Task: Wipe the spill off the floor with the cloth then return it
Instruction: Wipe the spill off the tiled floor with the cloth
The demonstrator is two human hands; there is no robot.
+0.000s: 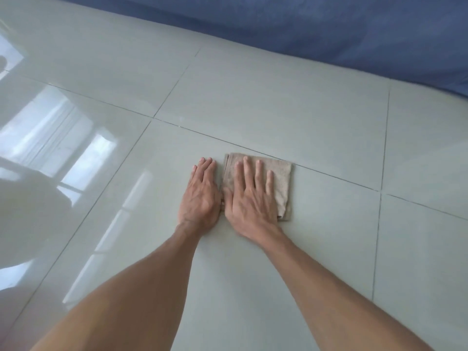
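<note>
Right hand (249,196) flat, fingers spread, pressing folded cloth (281,183); left hand (200,196) flat on floor (304,110), holding nothing; cloth looks soft, light, best pinched at 1 edge.

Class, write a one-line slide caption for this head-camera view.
Right hand pressed flat on a folded beige cloth, left hand flat beside it on the glossy tiled floor.

We stretch both bare forearms forward, our left hand (200,196) and right hand (249,198) lying palm-down side by side, fingers extended and slightly spread, thumbs nearly touching.
</note>
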